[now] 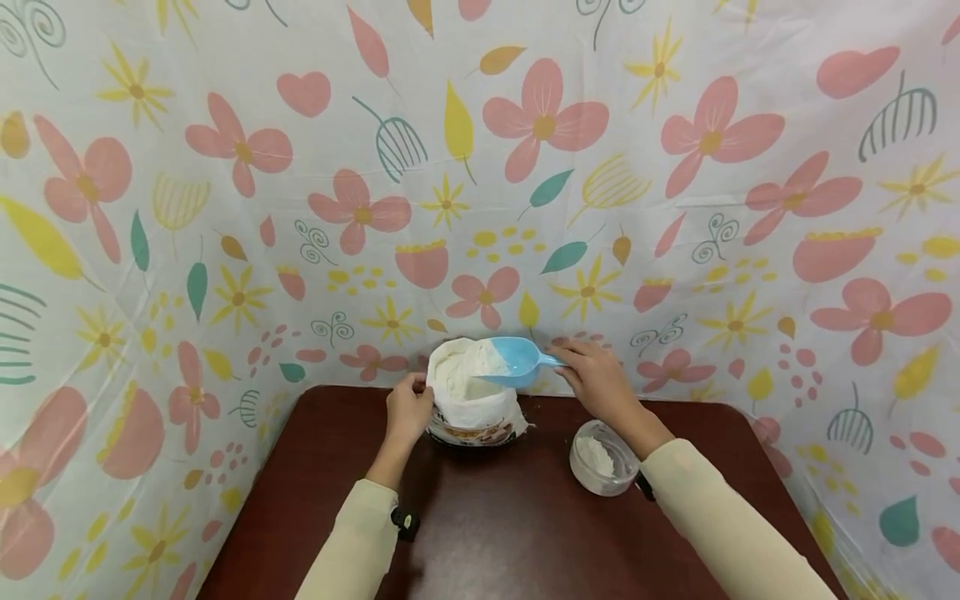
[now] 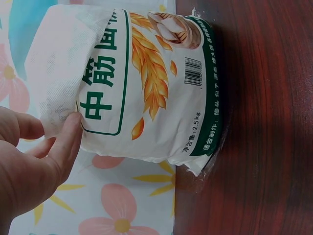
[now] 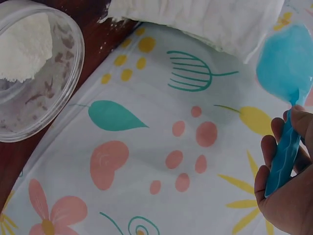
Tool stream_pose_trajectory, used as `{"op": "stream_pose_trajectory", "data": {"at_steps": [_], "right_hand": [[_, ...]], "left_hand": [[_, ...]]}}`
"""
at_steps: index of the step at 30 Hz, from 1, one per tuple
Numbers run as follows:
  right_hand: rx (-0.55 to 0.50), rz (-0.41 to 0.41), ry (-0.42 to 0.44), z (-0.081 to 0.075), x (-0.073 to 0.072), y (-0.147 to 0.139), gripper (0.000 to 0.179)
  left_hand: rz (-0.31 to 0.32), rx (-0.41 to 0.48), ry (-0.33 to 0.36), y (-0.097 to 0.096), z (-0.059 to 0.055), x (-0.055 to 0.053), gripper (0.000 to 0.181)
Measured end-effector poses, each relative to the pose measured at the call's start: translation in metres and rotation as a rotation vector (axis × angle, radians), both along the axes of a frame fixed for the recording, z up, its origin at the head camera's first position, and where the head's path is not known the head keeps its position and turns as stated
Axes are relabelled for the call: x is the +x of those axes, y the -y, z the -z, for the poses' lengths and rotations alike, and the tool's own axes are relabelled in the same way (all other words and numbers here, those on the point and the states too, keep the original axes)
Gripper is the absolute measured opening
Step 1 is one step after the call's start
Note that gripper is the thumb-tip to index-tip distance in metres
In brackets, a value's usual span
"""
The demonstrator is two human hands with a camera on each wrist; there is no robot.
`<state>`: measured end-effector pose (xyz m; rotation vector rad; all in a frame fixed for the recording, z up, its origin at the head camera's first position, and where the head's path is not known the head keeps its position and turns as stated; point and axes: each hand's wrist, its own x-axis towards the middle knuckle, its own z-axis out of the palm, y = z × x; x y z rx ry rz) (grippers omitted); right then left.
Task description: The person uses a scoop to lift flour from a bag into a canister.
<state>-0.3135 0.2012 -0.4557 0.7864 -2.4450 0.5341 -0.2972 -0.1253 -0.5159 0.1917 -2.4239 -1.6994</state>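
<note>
An open bag of flour (image 1: 474,413) stands at the back of the table with its top folded down. My left hand (image 1: 409,408) pinches the folded edge at the bag's left side; thumb and fingers show there in the left wrist view, beside the printed front (image 2: 161,88). With my right hand (image 1: 598,379) I grip the handle of a light blue scoop (image 1: 519,360). The scoop is over the bag's mouth from the right, with white flour (image 1: 486,358) at its front end. In the right wrist view the fingers wrap round the ribbed scoop handle (image 3: 284,156).
A clear round bowl (image 1: 609,487) holding a heap of flour (image 1: 595,457) sits under my right forearm, to the right of the bag. The dark red table (image 1: 495,533) meets a flower-printed cloth (image 1: 525,217) at the back and sides. Flour specks lie near the bag.
</note>
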Motion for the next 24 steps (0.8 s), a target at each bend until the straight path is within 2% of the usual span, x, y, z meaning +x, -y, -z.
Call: {"op": "stream_pose_trajectory", "data": {"at_steps": [7,15,24], "right_hand": [[-0.028,-0.003,0.018,-0.003,0.006,-0.002,0.036],[-0.024,-0.009,0.009,-0.007,0.005,-0.006,0.034],[-0.04,0.001,0.086,-0.008,0.013,-0.016,0.034]], "left_hand": [[0.009,0.009,0.017,0.0,0.001,0.001,0.031],[0.0,0.003,0.007,0.0,0.002,-0.002,0.031],[0.002,0.0,0.004,0.001,0.001,-0.004,0.031]]}}
